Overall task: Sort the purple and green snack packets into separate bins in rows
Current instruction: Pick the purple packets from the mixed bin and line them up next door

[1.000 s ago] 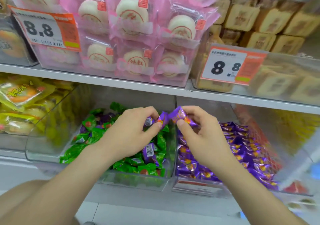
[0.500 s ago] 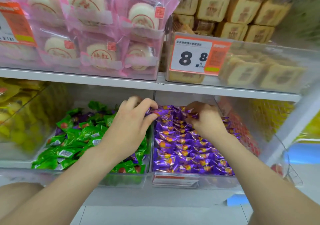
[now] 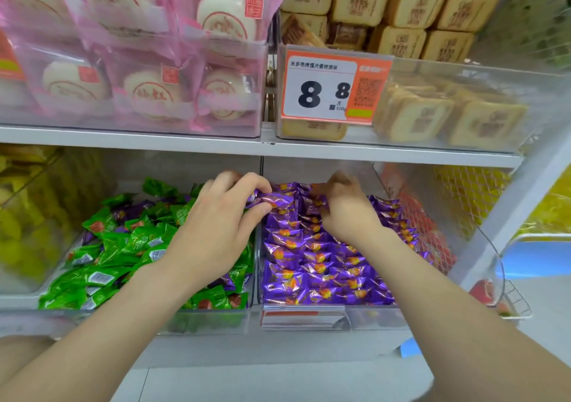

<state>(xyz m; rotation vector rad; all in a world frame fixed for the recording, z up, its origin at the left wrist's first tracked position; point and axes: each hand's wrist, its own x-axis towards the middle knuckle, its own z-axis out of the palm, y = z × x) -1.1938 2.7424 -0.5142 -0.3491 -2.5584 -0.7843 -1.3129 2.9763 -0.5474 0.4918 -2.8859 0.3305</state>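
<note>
head view: both hands at the back of two clear bins.
left hand (image 3: 216, 225) pinches a purple packet (image 3: 276, 199) over the wall between the bins. right hand (image 3: 346, 213) curls its fingers onto the rowed purple packets (image 3: 324, 265) in the right bin (image 3: 377, 317); grip cannot be told. green packets (image 3: 102, 265) lie loose in the left bin (image 3: 210, 322).

the fingertips of the right hand (image 3: 343, 213) are hidden behind its knuckles, among the purple packets (image 3: 324, 265), so i cannot tell if they hold one. the left hand (image 3: 216, 225) covers one end of the purple packet (image 3: 275, 199) it pinches, and some green packets (image 3: 102, 256) too. the small print on the price tag (image 3: 327, 86) is too small to read. the yellow packets (image 3: 18, 231) are only a blur.
</note>
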